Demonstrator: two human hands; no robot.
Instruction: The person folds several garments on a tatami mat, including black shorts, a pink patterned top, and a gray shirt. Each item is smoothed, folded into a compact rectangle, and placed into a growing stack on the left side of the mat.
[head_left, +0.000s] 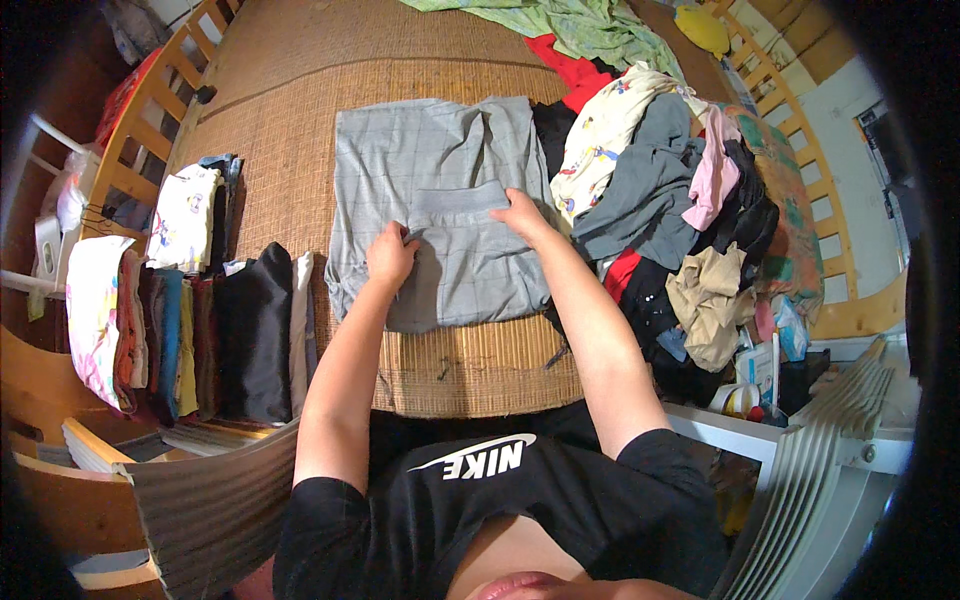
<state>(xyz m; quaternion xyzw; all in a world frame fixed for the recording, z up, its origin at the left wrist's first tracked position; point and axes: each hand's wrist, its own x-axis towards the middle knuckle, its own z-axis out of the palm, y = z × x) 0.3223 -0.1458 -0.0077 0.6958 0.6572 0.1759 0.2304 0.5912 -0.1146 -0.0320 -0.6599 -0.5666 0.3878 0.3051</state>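
A grey checked garment (450, 277) with a ribbed elastic waistband lies spread on the woven mat before me, its waistband part folded over the middle. My right hand (523, 217) grips the right end of the waistband between thumb and fingers. At the other end of the band, my left hand (390, 255) has its fingers curled onto the cloth and pinches it. Small creases run through the upper part of the garment, and its lower edge rests near the front of the mat.
Folded clothes (169, 337) stand in a row at the left. A loose heap of clothes (637, 172) lies right of the garment, touching it. Beyond are a light green cloth (555, 22) and a wooden bed rail (146, 135). The woven mat (277, 112) covers the bed.
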